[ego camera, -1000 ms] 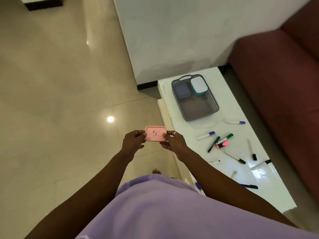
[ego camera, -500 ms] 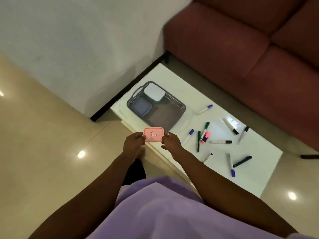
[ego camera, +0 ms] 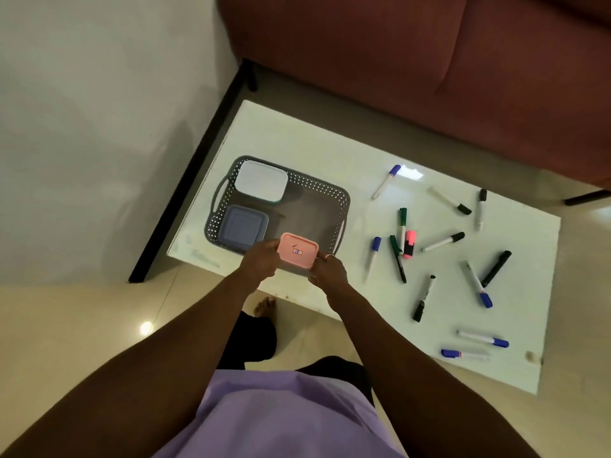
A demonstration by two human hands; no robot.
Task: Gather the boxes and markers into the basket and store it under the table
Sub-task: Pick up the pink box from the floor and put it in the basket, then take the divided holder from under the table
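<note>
I hold a small pink box (ego camera: 298, 254) between both hands, my left hand (ego camera: 259, 261) on its left end and my right hand (ego camera: 328, 270) on its right end. It hovers over the near rim of the grey perforated basket (ego camera: 334, 196), which stands on the white table (ego camera: 307, 140). Inside the basket lie a white-lidded box (ego camera: 261, 181) at the far left and a blue-grey box (ego camera: 243, 227) nearer me. Several markers lie scattered on the table right of the basket, among them a pink highlighter (ego camera: 409, 243), a green marker (ego camera: 397, 258) and a black marker (ego camera: 496, 268).
A dark red sofa (ego camera: 396, 54) runs along the table's far side. A white wall (ego camera: 99, 110) with a black skirting stands to the left. My bare foot (ego camera: 265, 306) is on the tiled floor by the table's near edge.
The view has swung round to face the table from above. My hands have carried the pink box from over the floor to above the basket's near rim.
</note>
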